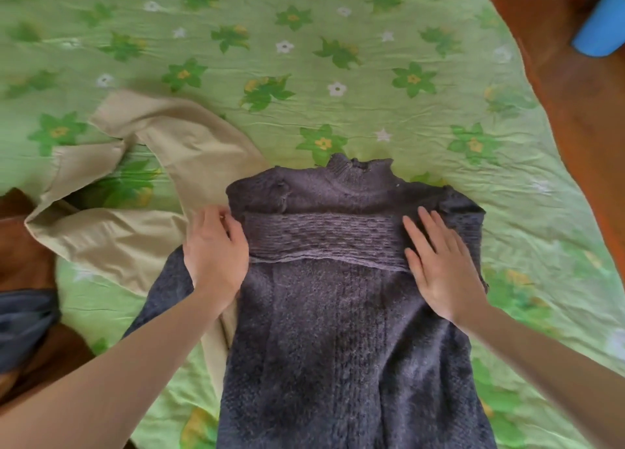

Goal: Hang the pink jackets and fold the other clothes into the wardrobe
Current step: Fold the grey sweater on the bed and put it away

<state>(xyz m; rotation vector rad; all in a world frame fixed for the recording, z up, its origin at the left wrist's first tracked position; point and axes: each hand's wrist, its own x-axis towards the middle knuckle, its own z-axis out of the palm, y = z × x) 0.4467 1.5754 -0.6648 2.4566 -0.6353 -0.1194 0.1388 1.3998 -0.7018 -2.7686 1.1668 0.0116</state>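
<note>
Centre frame: grey sweater (338, 313) on green bedsheet (338, 76); left hand (216, 252) pinches its folded sleeve (324, 239), right hand (443, 266) rests flat, fingers straight; beige trousers (142, 185) at left.

Bed (338, 59): covered by a light green sheet printed with green and white flowers, wrinkled across its width.
Sweater (338, 330): dark grey knit, lying flat on the sheet at the near middle, collar pointing away, sleeves folded across the chest.
Beige garment (189, 144): spread on the sheet left of the sweater, partly under the sweater's left edge.
Floor (575, 87): brown wood, beside the bed at right.
</note>
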